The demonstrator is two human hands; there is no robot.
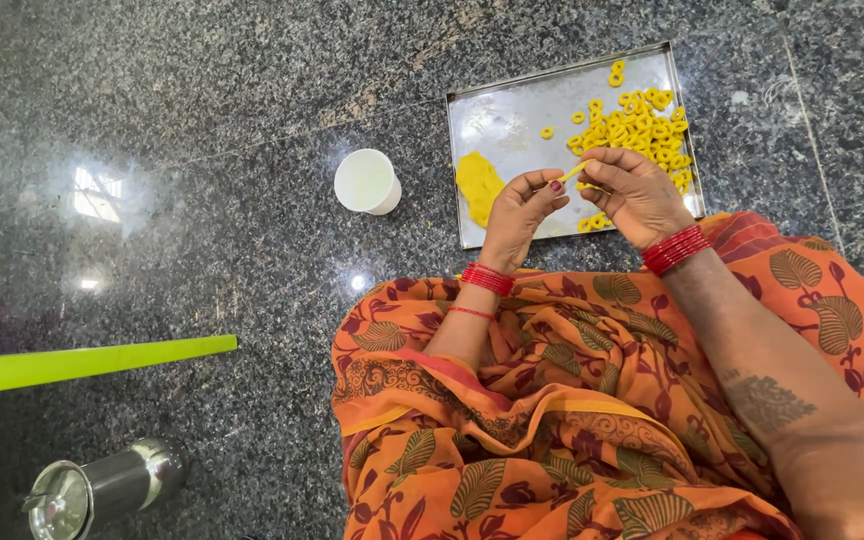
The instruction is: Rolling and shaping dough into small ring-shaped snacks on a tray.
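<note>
My left hand [524,208] and my right hand [634,190] meet over the near edge of a square steel tray [512,115] on the floor. Between their fingertips they pinch a thin strand of yellow dough [574,171]. A flat lump of yellow dough [477,184] lies in the tray's near left part. Several small yellow dough rings [642,125] are piled in its right half, just beyond my right hand. Red bangles circle both wrists.
A white cup [367,181] stands left of the tray. A bright green flat bar [82,364] lies at the left edge. A steel lidded container [102,492] lies on its side at lower left. My orange patterned cloth [572,420] covers my lap on the dark granite floor.
</note>
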